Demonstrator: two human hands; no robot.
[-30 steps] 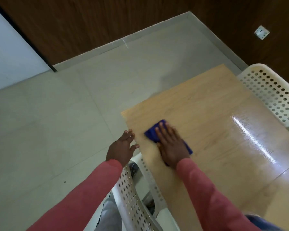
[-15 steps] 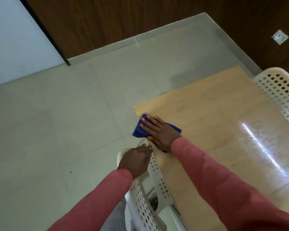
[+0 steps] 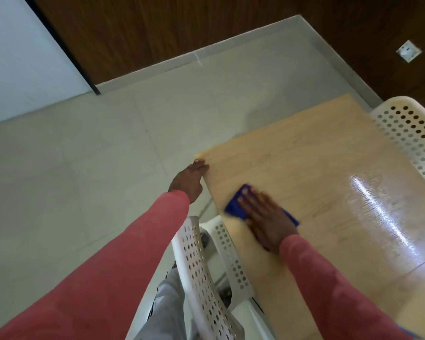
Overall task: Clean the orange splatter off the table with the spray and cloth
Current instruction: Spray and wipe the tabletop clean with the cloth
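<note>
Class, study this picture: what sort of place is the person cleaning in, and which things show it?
Probably a dining or canteen-like room indoors: a light wooden table with perforated white plastic chairs beside it, a tiled floor and wood-panelled walls.

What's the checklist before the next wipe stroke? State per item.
1. Right hand flat on cloth: ok.
2. Cloth flat on table: ok.
3. Left hand steadying the table's edge: ok.
4. Orange splatter left on table: cannot tell, none shows.
5. Spray within reach: cannot tell, not in view.
6. Chair clear of the stroke path: ok.
</note>
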